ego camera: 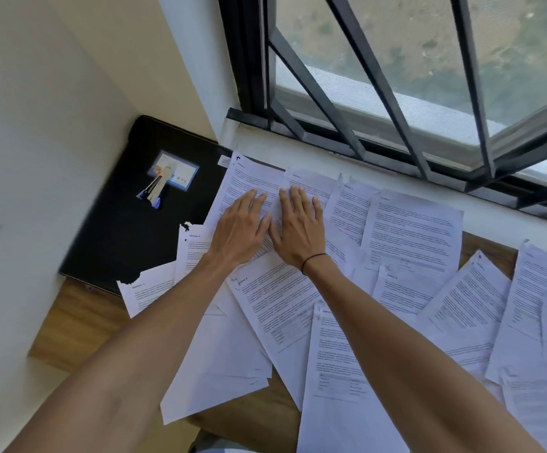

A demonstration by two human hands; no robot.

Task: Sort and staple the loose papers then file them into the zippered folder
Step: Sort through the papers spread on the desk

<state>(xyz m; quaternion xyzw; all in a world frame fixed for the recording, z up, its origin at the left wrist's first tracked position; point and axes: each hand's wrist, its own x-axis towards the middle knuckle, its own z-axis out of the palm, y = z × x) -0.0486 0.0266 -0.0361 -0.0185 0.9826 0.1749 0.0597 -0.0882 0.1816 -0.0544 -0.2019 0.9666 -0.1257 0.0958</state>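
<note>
1. Both hands, left hand (239,223) and right hand (298,223), press flat on loose papers (409,230); fingers straight, gripping nothing.
2. Papers scattered unsorted over worktop (79,318), right of zippered folder (128,217).
3. Stapler (154,189) lies on folder; stapling and filing apparently not yet done.

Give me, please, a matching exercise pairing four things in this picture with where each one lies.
Things:
1. stapler
2. folder
3. left hand
4. hair tie

Places:
A. round the right wrist
B. flat on a sheet, beside the right hand
C. on top of the folder
D. on the table by the wall, left of the papers

Pairs: 1-C, 2-D, 3-B, 4-A
</note>
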